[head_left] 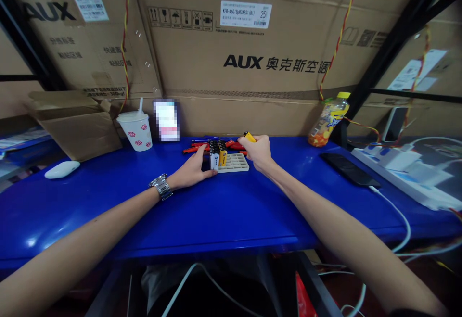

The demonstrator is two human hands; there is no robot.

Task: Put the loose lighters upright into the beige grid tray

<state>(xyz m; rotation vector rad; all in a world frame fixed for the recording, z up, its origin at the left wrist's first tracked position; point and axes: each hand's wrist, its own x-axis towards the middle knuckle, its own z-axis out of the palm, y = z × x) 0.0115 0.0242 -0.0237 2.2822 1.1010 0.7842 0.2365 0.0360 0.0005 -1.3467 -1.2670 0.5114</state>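
Note:
A pale divided tray (236,163) sits on the blue table, its right-hand slots bare. Black-topped lighters fill its left end, with a white lighter (214,159) and a yellow lighter (223,158) at the front. My left hand (193,167) grips the tray's left end, thumb at the front corner and fingers behind. In my right hand (259,151), just right of and above the tray, is another yellow lighter (249,137), held by thumb and curled fingers. Loose red lighters (195,149) lie in a heap behind the tray, partly hidden by it and my hands.
A patterned cup (136,132) and a lit screen (166,120) stand back left, near an open carton (77,124) and a white mouse (62,169). At right are a drink bottle (327,120), a black phone (348,170) and a cabled power strip (407,177). Cardboard boxes (238,86) wall the back.

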